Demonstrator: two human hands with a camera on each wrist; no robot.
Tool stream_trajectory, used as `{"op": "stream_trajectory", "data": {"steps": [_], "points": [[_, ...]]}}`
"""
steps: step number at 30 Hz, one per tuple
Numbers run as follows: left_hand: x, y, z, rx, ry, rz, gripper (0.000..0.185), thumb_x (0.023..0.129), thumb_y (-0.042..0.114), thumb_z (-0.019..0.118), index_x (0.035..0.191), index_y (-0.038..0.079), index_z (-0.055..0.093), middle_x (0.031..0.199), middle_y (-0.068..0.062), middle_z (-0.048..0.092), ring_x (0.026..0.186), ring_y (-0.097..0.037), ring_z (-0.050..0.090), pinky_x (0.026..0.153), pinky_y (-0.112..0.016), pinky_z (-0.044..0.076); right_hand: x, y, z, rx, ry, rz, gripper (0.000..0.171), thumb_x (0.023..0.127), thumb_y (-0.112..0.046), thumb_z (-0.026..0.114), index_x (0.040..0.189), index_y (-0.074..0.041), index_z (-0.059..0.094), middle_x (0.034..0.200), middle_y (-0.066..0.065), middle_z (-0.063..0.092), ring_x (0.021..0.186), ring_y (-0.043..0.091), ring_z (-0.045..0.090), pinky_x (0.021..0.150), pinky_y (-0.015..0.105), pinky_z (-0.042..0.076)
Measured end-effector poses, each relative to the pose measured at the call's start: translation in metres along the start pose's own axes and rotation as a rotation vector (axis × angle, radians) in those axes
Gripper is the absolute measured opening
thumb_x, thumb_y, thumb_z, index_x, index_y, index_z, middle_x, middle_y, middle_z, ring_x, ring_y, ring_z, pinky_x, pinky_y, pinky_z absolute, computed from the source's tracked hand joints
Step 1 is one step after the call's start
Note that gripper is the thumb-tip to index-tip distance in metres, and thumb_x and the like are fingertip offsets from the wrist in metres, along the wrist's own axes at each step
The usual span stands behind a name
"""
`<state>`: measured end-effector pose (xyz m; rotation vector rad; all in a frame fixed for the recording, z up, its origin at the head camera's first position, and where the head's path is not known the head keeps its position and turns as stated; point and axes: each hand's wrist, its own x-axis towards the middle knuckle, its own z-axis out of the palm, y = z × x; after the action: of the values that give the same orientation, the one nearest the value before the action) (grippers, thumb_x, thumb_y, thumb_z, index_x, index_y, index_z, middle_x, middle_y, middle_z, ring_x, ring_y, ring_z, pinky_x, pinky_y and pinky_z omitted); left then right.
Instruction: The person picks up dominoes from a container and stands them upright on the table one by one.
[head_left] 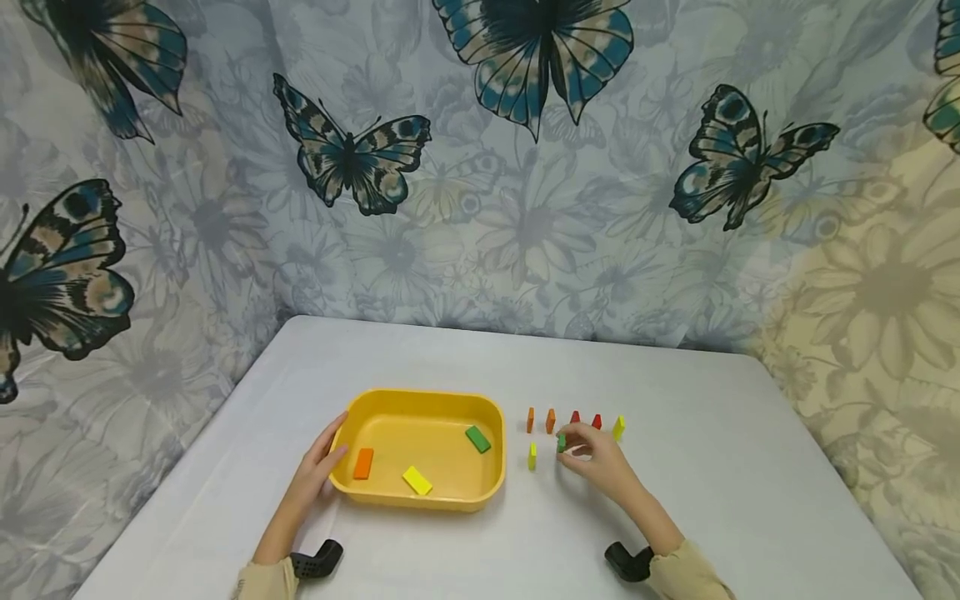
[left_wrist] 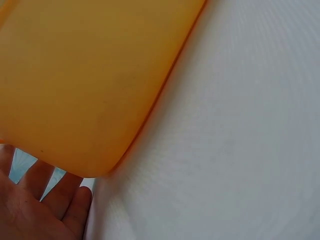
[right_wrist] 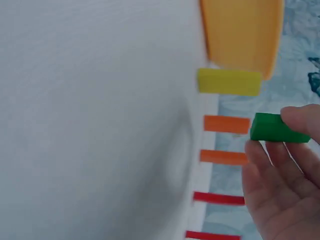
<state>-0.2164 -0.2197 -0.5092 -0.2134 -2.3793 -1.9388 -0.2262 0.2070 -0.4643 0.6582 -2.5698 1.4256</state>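
My right hand (head_left: 581, 454) pinches a small green block (head_left: 561, 443) just above the table, right of a standing yellow block (head_left: 532, 456). In the right wrist view the green block (right_wrist: 272, 128) sits between thumb and fingertips (right_wrist: 300, 117). Behind it stands a row of two orange blocks (head_left: 540, 420), two red blocks (head_left: 586, 419) and a yellow block (head_left: 618, 427). My left hand (head_left: 321, 462) rests with straight fingers against the left wall of the yellow tray (head_left: 420, 404), which holds an orange (head_left: 363, 463), a yellow (head_left: 417, 480) and a green block (head_left: 477, 438).
The white table (head_left: 712, 467) is backed by a butterfly-print curtain (head_left: 480, 167). The tray's underside (left_wrist: 85, 80) fills the left wrist view above my palm.
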Motion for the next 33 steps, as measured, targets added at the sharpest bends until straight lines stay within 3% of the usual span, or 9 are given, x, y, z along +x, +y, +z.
{"op": "stream_trajectory", "data": {"steps": [5,9,15,22,29,33], "points": [[-0.002,0.001,0.000,0.004,-0.012,-0.013,0.051,0.094,0.017,0.046,0.140,0.008,0.028,0.144,-0.012,0.021,0.130,-0.025,0.017,0.089,-0.005,0.021,-0.007,0.024,0.000,0.033,-0.073,0.039,0.026,0.073,0.003,0.070,0.095,0.009,0.057,0.087,0.012,0.061,0.078,0.029,0.060,0.066,0.032,0.051],[-0.001,0.002,-0.002,0.001,-0.007,0.004,0.050,0.094,0.017,0.046,0.140,0.009,0.029,0.144,-0.011,0.022,0.130,-0.027,0.016,0.090,-0.006,0.021,-0.007,0.029,0.003,0.051,-0.069,0.041,0.025,0.073,0.001,0.071,0.094,0.004,0.059,0.086,0.009,0.061,0.078,0.025,0.060,0.067,0.030,0.051],[-0.002,0.000,-0.002,-0.002,-0.021,-0.022,0.051,0.094,0.017,0.046,0.140,0.007,0.028,0.145,-0.012,0.020,0.131,-0.026,0.014,0.089,-0.005,0.021,-0.008,0.037,0.011,0.035,-0.115,0.083,0.022,0.073,0.000,0.071,0.092,0.000,0.059,0.087,0.003,0.060,0.078,0.019,0.059,0.068,0.028,0.050],[0.000,-0.001,-0.001,-0.007,-0.007,0.002,0.050,0.094,0.018,0.047,0.140,0.008,0.029,0.144,-0.011,0.022,0.128,-0.009,0.020,0.091,-0.006,0.020,-0.001,0.040,0.015,0.005,-0.074,0.075,0.024,0.073,0.002,0.071,0.094,0.001,0.059,0.087,0.004,0.060,0.078,0.022,0.059,0.069,0.029,0.050],[-0.001,0.000,-0.001,-0.010,-0.011,-0.021,0.051,0.093,0.019,0.047,0.140,0.009,0.029,0.144,-0.010,0.022,0.130,-0.025,0.016,0.090,-0.006,0.021,-0.003,0.010,0.012,0.029,-0.062,0.112,0.026,0.071,0.011,0.067,0.094,0.008,0.056,0.086,0.014,0.059,0.078,0.032,0.058,0.070,0.039,0.050],[0.001,-0.001,-0.002,-0.009,-0.007,-0.018,0.051,0.093,0.019,0.047,0.140,0.009,0.030,0.144,-0.010,0.022,0.130,-0.022,0.018,0.091,-0.006,0.021,0.001,0.032,0.016,0.022,-0.062,0.117,0.030,0.071,0.005,0.071,0.097,0.005,0.056,0.087,0.009,0.059,0.078,0.026,0.058,0.069,0.034,0.050]]}}
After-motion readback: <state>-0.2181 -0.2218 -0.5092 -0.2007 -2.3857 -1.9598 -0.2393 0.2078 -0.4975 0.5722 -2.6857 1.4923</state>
